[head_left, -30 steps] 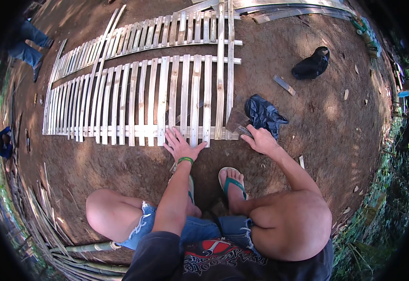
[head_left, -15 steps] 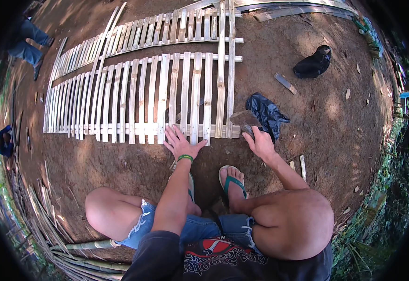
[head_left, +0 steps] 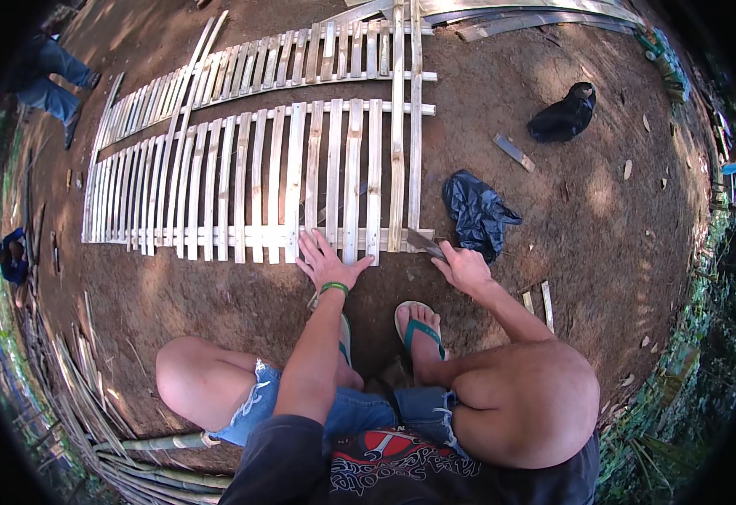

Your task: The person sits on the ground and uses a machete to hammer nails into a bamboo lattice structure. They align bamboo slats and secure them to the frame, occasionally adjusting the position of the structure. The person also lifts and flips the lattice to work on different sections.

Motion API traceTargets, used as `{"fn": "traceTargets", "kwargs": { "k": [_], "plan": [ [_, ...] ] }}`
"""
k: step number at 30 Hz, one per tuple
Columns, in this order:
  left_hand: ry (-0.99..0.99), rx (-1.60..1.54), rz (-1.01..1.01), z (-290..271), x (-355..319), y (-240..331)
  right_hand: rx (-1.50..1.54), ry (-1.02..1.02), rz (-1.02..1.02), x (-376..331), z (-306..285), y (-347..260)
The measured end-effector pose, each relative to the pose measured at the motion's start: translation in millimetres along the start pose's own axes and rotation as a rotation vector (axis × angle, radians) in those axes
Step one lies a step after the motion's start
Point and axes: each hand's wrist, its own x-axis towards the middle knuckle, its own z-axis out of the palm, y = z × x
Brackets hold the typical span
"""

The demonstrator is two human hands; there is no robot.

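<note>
A lattice of pale bamboo slats (head_left: 294,181) nailed across rails lies on the ground in front of me. My left hand (head_left: 331,265) rests with fingers spread over the slats' near ends, by the bottom rail (head_left: 254,236). In my right hand (head_left: 466,271) is a broad-bladed knife (head_left: 424,243), gripped by its handle. Its blade is turned nearly edge-on and points left, at the right end of the bottom rail; whether it touches the wood I cannot tell.
A crumpled black plastic bag (head_left: 479,210) lies just beyond my right hand. Further off are a short wood piece (head_left: 514,153) and a black bundle (head_left: 563,114). Bamboo poles (head_left: 153,480) lie at lower left. People (head_left: 58,80) are at the far left.
My right hand has come slightly down and the knife has turned from its flat face to nearly edge-on, lower by the rail's end. My left hand stays in place.
</note>
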Motion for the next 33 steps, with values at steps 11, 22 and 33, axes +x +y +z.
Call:
{"fn": "traceTargets", "kwargs": {
  "k": [11,22,33],
  "plan": [
    [0.023,-0.005,-0.001,5,0,-2,0.219,0.085,0.07,22,-20,-4],
    [-0.035,0.033,-0.032,-2,2,4,0.282,-0.242,-0.088,75,-32,2],
    [-0.018,0.023,-0.036,2,0,1,0.129,-0.286,-0.166,72,-43,-6]
  ]
}}
